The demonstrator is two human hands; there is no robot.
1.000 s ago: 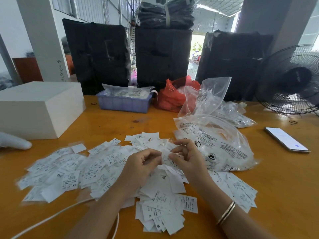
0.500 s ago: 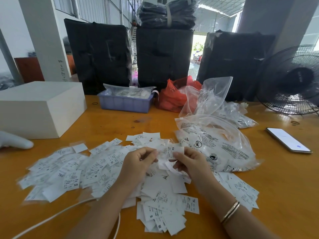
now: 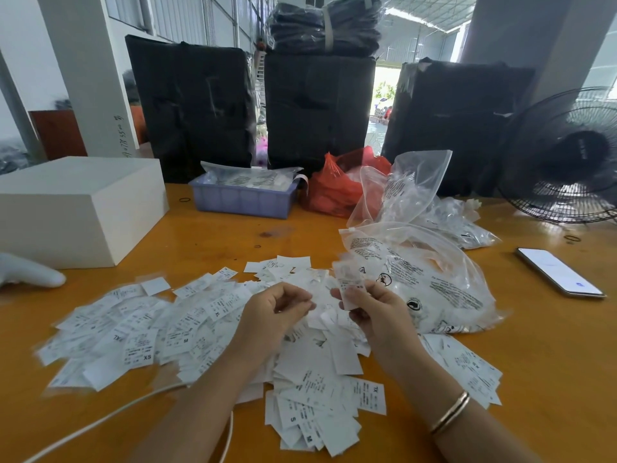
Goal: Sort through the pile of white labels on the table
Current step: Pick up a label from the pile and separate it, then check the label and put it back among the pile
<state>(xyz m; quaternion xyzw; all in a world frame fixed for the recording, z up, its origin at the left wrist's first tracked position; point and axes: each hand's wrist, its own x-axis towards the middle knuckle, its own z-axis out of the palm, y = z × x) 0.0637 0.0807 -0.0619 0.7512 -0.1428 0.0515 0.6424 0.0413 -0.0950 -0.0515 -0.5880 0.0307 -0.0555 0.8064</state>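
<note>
Our right hand (image 3: 370,309) pinches a small clutch of labels (image 3: 350,289) between thumb and fingers and lifts them just above the heap. The printed face is turned up toward us so the size mark can be read; the top one seems to read XS, though motion blur makes that uncertain. Our left hand (image 3: 277,312) hovers close beside it with the fingers curled inward. Whether it grips a label we cannot tell, since the fingertips hide whatever lies under them. We judge it is poised to peel off the next slip, which would explain why the two hands sit so near each other.

Beneath both hands lies the pile of white labels (image 3: 187,329), spread loosely across the near part of the table (image 3: 551,362). It fans out to the left, and a smaller drift lies toward us showing S, M and XL marks. The spread is thin, probably so that sizes can be spotted at a glance.

Just beyond the right hand rests a clear printed plastic bag (image 3: 434,289), touching the heap's far edge, likely the source of the labels or the place they return to. Further right a phone (image 3: 559,271) lies well apart. At the far side sits a lavender tray (image 3: 243,200), and at the left a white box (image 3: 76,208).
</note>
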